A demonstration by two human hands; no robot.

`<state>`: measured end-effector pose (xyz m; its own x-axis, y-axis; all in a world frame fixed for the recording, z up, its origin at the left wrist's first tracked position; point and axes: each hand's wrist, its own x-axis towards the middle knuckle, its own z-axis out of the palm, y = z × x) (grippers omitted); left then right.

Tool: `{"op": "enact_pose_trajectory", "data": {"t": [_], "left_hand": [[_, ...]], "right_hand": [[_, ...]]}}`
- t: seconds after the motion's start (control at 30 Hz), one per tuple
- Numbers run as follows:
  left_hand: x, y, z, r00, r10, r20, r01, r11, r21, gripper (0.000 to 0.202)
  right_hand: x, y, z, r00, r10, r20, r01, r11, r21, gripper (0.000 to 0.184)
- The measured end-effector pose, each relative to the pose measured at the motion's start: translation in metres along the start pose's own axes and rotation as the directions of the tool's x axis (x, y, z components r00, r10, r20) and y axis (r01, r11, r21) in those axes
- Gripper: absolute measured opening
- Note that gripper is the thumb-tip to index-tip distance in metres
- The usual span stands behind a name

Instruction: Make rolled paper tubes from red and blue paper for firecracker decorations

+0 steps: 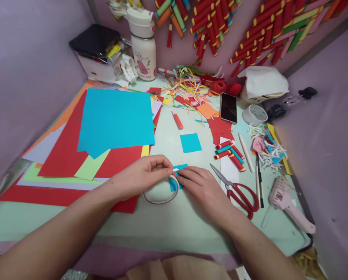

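A pale green bench [168, 225] fills the view, walled in on the left, far and right sides, with its near edge running under the person's forearms. Its left half is covered by a fanned stack of paper sheets topped by one large blue sheet [115, 118]. Open bare surface lies in the middle and along the near edge.

The left hand [141, 175] and right hand [200, 186] meet at the near centre. Both pinch a small blue paper piece [176, 175], fingertips closed on it from either side. The piece is partly hidden, so its exact shape cannot be told; its visible long axis runs roughly near to far, tilted slightly right at the far end. It sits over the far right rim of one thin ring [160, 194] lying flat on the bench.

One blue square [190, 142] lies just beyond the hands. To the right lie one pair of red-handled scissors [238, 190], blades pointing far-left, and one pink glue gun [287, 206] near the right edge. About six small paper rolls [229, 152] are bunched right of the square. One phone [228, 108] lies further off, and one white bottle [143, 46] stands at the far side.
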<state>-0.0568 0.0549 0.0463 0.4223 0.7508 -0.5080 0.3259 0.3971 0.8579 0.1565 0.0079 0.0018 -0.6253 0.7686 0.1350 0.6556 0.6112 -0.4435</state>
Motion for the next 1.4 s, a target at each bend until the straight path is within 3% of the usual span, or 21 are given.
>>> {"op": "enact_pose_trajectory", "data": {"t": [0.1,0.2,0.33,0.6,0.77,1.03,1.4], "left_hand": [[0.0,-0.003,0.005,0.999,0.027,0.026,-0.028,0.997,0.075,0.022],[0.001,-0.009,0.011,0.998,0.051,0.02,-0.054,0.987,0.149,0.023],[0.001,-0.015,0.017,0.997,0.079,0.015,-0.081,0.974,0.21,0.022],[0.003,-0.014,0.017,0.994,0.104,-0.019,-0.098,0.97,0.222,0.026],[0.007,-0.007,0.008,0.995,0.059,-0.083,-0.027,0.941,0.338,0.033],[0.014,-0.01,0.005,0.983,0.092,-0.157,0.014,0.821,0.57,0.035],[0.014,-0.008,0.008,0.983,0.053,-0.174,0.07,0.772,0.631,0.029]], "right_hand": [[0.0,-0.005,-0.003,0.992,0.097,-0.077,-0.087,0.989,0.121,0.026],[0.002,-0.01,-0.008,0.935,0.309,-0.173,-0.262,0.932,0.25,0.018],[0.008,-0.016,-0.012,0.88,0.451,-0.151,-0.382,0.859,0.341,0.013],[0.018,-0.018,-0.011,0.853,0.506,-0.129,-0.417,0.809,0.415,0.013],[0.024,-0.002,-0.014,0.818,0.554,-0.154,-0.491,0.813,0.313,0.015],[0.031,0.003,-0.007,0.813,0.572,-0.113,-0.558,0.819,0.133,0.018],[0.03,0.006,-0.001,0.821,0.555,-0.137,-0.543,0.832,0.116,0.018]]}}
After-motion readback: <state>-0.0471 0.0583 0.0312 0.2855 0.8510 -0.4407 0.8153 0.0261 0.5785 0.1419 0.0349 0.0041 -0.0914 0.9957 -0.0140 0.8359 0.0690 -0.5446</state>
